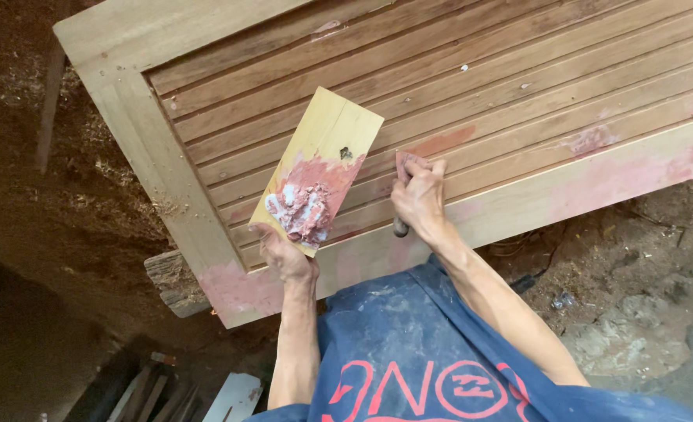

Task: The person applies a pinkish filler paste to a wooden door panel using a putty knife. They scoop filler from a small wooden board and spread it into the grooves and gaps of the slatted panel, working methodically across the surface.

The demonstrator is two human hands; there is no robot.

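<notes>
My left hand (284, 256) grips the near end of a small yellow wooden board (327, 137), held tilted above the door. A lump of pink and white filler paste (303, 207) sits on the board's lower half. My right hand (419, 197) is closed around a putty knife (403, 164), whose pink-smeared blade presses on a slat of the large wooden slatted door panel (518, 86). The knife's dark handle end pokes out below my palm. Pink filler patches mark the door's bottom rail and slats.
The door frame (139, 148) lies flat across a rough wooden support (176, 281). Sawdust and dirt cover the ground on the left and right. Loose wood offcuts (159, 391) lie at the lower left. Debris and stones sit at the lower right.
</notes>
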